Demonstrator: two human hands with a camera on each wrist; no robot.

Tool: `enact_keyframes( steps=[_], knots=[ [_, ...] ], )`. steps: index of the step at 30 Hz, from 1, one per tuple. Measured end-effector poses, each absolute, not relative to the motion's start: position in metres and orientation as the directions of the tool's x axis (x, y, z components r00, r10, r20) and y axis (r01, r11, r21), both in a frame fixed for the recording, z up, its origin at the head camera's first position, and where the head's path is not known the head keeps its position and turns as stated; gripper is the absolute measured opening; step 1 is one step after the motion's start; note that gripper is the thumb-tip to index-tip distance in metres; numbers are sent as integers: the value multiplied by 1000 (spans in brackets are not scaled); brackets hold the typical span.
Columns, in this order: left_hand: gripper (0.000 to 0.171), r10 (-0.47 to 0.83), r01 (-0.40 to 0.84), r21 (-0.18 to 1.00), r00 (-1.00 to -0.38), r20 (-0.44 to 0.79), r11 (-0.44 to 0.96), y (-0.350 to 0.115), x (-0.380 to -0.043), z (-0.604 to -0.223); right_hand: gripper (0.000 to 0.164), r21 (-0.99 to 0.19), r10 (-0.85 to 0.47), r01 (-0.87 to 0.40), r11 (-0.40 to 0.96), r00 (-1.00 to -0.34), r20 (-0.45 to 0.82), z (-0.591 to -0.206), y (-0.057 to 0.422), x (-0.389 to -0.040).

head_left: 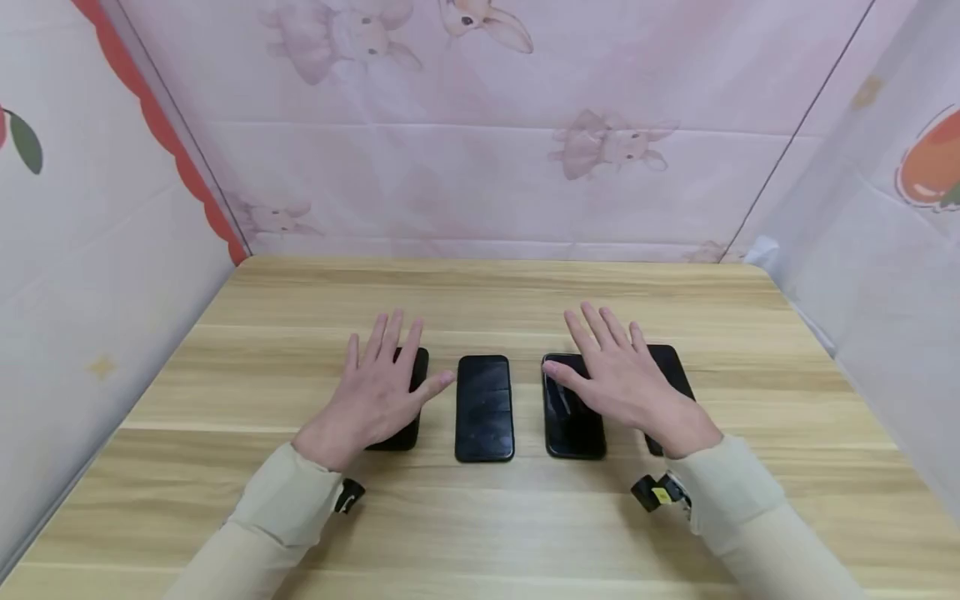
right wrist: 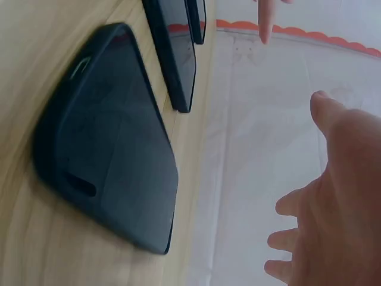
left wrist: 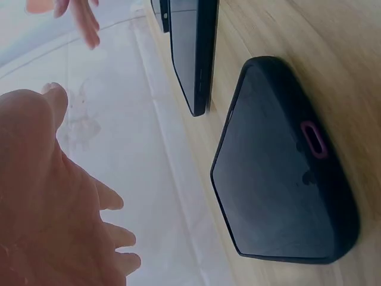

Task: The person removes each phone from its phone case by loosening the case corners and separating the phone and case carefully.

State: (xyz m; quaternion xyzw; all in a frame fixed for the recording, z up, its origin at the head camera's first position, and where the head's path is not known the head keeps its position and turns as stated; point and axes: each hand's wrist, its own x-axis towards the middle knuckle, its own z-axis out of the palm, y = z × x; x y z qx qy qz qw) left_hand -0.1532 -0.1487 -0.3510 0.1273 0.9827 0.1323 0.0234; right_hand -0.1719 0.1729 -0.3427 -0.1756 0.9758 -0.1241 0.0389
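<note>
Several black phones lie face up in a row on the wooden table. My left hand, fingers spread and palm down, hovers over the leftmost phone and hides part of it. The left wrist view shows a gap between that hand and a dark-cased phone. To its right, a second phone lies uncovered. My right hand, also spread and raised, overlaps a third phone and the rightmost phone. In the right wrist view, the phone below lies apart from the palm.
A pink curtain with rabbit prints hangs behind the table. White printed sheets stand at the left and right. Small black devices are strapped at both cuffs.
</note>
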Motion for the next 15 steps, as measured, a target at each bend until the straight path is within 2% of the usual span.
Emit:
enact_keyframes(
  steps=[11,15],
  knots=[
    [93,230,213,314,-973,-20,925,-156,-151,-354,89,-297,-445,-420,857,-896,-16,-339,133,-172],
    [89,217,203,346,-976,-2,916,-158,-150,-358,86,-349,-465,-437,829,-885,3,-341,118,-172]
  ],
)
